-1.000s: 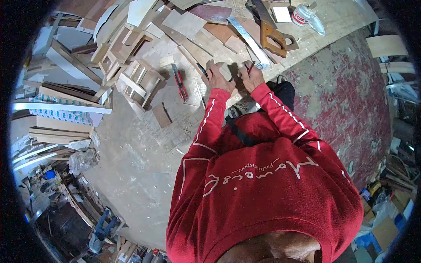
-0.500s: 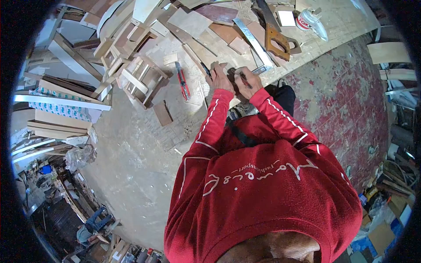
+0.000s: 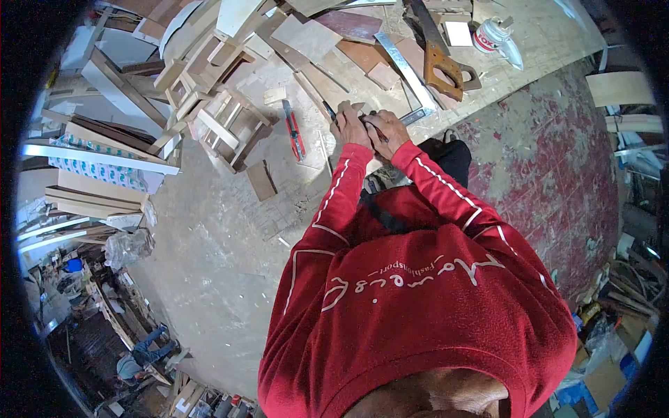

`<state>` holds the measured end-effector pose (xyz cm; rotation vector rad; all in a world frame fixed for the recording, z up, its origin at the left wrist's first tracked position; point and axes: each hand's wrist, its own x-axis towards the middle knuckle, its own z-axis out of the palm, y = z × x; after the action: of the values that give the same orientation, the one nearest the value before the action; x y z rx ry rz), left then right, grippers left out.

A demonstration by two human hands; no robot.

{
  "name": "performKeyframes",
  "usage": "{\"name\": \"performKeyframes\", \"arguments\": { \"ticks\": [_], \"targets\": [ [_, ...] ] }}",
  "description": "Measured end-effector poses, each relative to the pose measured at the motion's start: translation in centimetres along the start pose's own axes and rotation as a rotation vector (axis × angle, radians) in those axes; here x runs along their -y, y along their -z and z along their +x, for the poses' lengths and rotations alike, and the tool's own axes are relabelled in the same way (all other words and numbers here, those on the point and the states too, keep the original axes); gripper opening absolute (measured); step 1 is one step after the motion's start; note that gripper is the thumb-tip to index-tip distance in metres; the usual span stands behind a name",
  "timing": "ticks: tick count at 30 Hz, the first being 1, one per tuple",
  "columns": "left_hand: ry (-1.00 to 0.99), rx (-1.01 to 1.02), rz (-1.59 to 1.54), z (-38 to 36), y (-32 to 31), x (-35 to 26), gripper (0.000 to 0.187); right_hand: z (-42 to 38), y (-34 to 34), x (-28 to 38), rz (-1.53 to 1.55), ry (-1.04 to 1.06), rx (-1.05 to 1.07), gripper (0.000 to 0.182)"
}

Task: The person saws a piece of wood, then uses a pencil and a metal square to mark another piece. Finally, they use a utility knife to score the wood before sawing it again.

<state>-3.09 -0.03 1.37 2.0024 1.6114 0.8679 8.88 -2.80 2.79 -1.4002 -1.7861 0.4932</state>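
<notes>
My left hand is at the near edge of the workbench, fingers closed around a small piece of wood that they mostly hide. A dark slim object sticks out beside its fingers. Touching it from the right, my right hand pinches a thin dark pencil-like stick. Left of the hands lies a red utility knife. Beyond the right hand a metal square rests on the bench.
Small wooden frames stand at the left, near a loose wood block. A handsaw and a white glue tub sit at the far right. Boards are piled at the back. Another person is low at the left.
My right hand has moved slightly left, up against my left hand, and the dark gap between them has closed. The view has shifted a little.
</notes>
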Motion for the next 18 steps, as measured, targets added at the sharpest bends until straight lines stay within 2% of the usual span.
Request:
{"name": "performKeyframes", "arguments": {
  "ticks": [12, 14, 18],
  "targets": [
    [0.008, -0.079, 0.008, -0.1, -1.0, 0.6, 0.063, 0.4, -0.4, 0.3, -0.084, 0.019, 0.058, 0.026],
    [0.022, -0.012, -0.002, -0.1, -0.2, 0.0, 0.063, 0.7, -0.7, 0.5, -0.067, 0.006, 0.025, 0.024],
    [0.025, -0.013, 0.019, 0.0, -0.7, 0.4, 0.068, 0.3, 0.9, 1.0, -0.073, -0.030, 0.037, 0.022]
  ]
}}
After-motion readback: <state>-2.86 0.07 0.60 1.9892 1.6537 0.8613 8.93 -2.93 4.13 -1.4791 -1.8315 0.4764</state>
